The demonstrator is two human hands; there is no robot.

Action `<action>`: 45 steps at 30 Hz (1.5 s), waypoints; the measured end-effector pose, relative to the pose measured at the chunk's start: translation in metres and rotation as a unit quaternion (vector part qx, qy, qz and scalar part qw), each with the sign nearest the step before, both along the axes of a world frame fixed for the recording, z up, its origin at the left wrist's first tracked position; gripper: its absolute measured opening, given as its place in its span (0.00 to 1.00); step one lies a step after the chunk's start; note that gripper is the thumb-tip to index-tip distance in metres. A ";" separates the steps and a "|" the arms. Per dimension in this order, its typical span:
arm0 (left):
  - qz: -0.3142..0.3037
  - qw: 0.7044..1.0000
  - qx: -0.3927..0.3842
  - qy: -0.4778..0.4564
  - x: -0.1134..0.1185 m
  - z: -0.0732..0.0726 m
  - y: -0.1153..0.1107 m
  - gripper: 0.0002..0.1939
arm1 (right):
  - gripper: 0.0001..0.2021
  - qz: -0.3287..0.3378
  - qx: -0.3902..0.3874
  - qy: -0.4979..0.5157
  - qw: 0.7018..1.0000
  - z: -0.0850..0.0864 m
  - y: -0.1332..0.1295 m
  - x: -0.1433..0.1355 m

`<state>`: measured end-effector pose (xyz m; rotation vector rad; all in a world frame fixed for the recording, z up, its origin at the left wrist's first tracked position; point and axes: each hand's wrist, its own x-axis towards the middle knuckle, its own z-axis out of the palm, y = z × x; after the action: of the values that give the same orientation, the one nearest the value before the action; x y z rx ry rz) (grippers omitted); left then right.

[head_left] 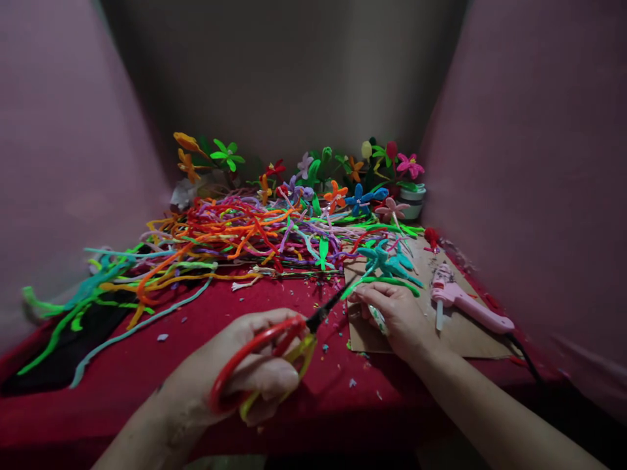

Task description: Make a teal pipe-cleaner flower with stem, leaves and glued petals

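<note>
Gripping scissors (319, 317) in the left hand (264, 373), pinching a green strip (389, 280) in the right hand (399, 320), over cardboard (465, 341) right on the bench (151, 362). Could cause a nick, with scissors so near, or miscut through loose pinching.

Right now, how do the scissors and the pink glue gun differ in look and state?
The scissors have red and yellow handles and dark blades; the glue gun is mostly pink. The scissors are gripped in the left hand, while the glue gun lies on the cardboard, untouched by either hand. Both are hand tools.
</note>
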<state>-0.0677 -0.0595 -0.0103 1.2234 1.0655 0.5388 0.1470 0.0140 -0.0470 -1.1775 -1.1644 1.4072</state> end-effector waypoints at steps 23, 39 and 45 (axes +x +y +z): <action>-0.073 0.995 -0.070 -0.015 0.032 0.007 0.014 0.09 | 0.08 0.025 0.012 0.013 1.000 -0.008 0.002 0.003; -0.078 0.997 -0.003 0.017 0.028 -0.007 0.021 0.09 | 0.08 0.033 0.028 0.008 0.999 0.001 0.000 0.002; -0.078 0.996 0.005 0.047 0.026 -0.004 0.021 0.12 | 0.07 0.026 -0.009 0.044 0.999 0.000 -0.001 0.002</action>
<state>-0.0421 -0.0385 -0.0143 1.3380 1.0355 0.3693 0.1494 0.0135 -0.0469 -1.0924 -1.1295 1.4961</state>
